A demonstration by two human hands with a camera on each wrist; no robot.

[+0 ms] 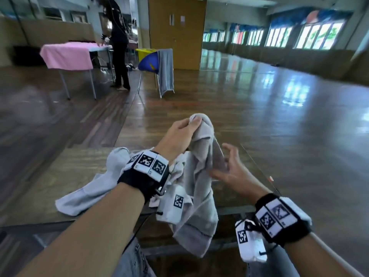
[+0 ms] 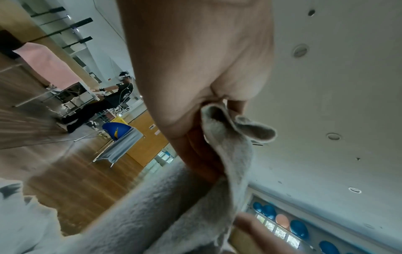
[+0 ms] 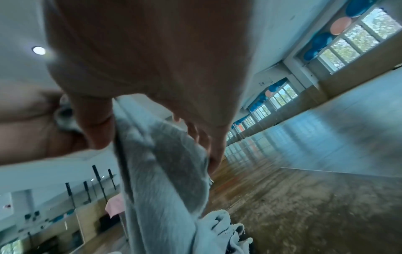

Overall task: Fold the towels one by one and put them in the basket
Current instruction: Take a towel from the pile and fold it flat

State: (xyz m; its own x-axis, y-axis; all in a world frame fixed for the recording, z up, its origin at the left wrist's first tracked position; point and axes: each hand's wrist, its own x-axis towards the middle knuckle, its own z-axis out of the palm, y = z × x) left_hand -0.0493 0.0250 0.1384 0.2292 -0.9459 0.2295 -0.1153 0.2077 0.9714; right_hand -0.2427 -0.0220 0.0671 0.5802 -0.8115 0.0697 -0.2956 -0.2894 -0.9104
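I hold a grey towel (image 1: 199,196) up over the near edge of a wooden table (image 1: 50,176). My left hand (image 1: 192,122) pinches its top corner between thumb and fingers, and the cloth hangs down toward my lap. In the left wrist view the pinched corner of the towel (image 2: 228,154) folds out below the left hand (image 2: 217,103). Lower down, my right hand (image 1: 221,162) is spread loosely at the towel's right edge, thumb in front of the cloth and fingers behind. The right wrist view has the towel (image 3: 163,171) running between thumb and fingers of the right hand (image 3: 152,151). No basket is in view.
A second, paler towel (image 1: 93,188) lies crumpled on the table to the left. Farther off, a person in black (image 1: 118,47) stands at a pink-covered table (image 1: 67,54). Beside it is a blue chair (image 1: 148,60) with a grey towel over it. Polished wooden floor stretches to the right.
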